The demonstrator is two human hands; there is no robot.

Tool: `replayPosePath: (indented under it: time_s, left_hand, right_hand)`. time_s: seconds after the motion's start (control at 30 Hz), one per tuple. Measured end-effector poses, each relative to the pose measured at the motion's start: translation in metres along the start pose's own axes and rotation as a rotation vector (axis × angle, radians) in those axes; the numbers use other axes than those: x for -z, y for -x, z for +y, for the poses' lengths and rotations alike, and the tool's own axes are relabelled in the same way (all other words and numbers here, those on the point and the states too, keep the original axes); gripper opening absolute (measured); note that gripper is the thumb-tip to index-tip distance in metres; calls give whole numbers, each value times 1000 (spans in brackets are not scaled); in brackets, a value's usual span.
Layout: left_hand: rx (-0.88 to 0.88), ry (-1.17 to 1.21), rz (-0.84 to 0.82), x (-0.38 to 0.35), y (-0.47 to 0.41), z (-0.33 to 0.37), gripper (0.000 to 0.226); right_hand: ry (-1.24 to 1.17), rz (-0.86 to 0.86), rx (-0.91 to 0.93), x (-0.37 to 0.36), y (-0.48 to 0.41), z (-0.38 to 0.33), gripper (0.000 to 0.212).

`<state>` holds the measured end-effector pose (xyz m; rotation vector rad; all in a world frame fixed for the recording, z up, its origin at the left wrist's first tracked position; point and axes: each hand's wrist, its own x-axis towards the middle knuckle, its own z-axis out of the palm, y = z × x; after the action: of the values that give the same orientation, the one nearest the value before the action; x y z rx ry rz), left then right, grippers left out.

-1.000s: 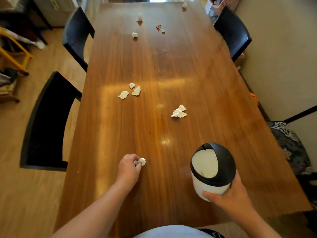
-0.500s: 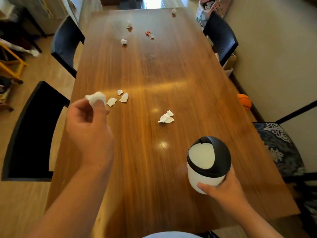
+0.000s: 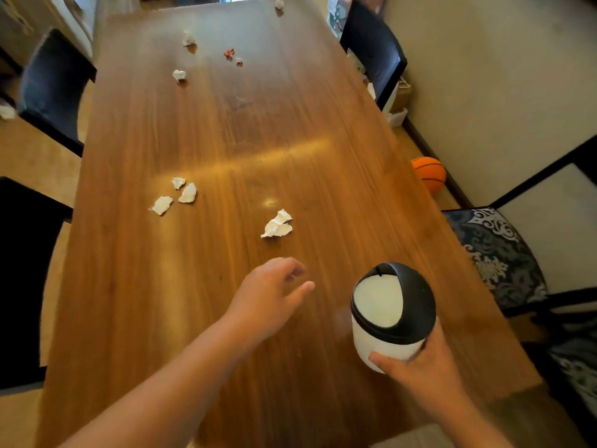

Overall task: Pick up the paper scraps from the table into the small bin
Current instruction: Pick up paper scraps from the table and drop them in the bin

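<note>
Paper scrap (image 3: 277, 224) on the counter (image 3: 290, 130) just beyond my left hand (image 3: 268, 295), its fingers (image 3: 303, 287) loosely spread, empty, right hand (image 3: 416, 367) gripping the small bin (image 3: 391, 315).

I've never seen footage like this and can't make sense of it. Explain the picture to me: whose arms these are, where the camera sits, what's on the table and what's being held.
There is no machine here. A person wears one wide-angle camera on the head, looking forward and down, so the two bare arms at the bottom are that person's own.

The right hand grips a small white bin with a black domed lid, held at the near end of the wooden table. The left hand reaches out over the table, fingers loosely spread; I see no paper in it.

Paper scraps lie scattered: a crumpled one just beyond the left hand, three small ones further left, and several more at the far end. Dark chairs stand around, and an orange ball sits on the floor.
</note>
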<state>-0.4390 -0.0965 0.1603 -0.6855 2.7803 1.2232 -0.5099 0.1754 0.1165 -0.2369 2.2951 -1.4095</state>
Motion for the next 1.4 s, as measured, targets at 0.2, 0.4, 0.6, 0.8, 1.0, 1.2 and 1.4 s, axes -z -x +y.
replayPosePath:
  time_s: [0.2, 0.4, 0.6, 0.8, 1.0, 1.2, 1.4]
  left_hand:
    - [108, -326, 19, -14, -94, -41, 52]
    - [256, -503, 3, -30, -150, -61, 44]
    - [289, -430, 80, -44, -151, -68, 20]
    - [232, -334, 74, -49, -125, -76, 16]
    - [272, -107, 25, -54, -65, -94, 15]
    - [449, 686, 315, -16, 11, -91, 27]
    - [206, 944, 1034, 147, 38, -79, 17]
  right_hand:
    - [-127, 28, -40, 10, 3, 17, 111]
    - [-102, 40, -40, 22, -7, 13, 112]
    - [-59, 48, -59, 31, -10, 21, 131]
    - [-65, 54, -112, 26, -16, 20, 128]
    - [-70, -26, -116, 6, -4, 3, 117]
    - [-34, -79, -73, -29, 19, -18, 110]
    - [30, -126, 61, -59, 35, -41, 103]
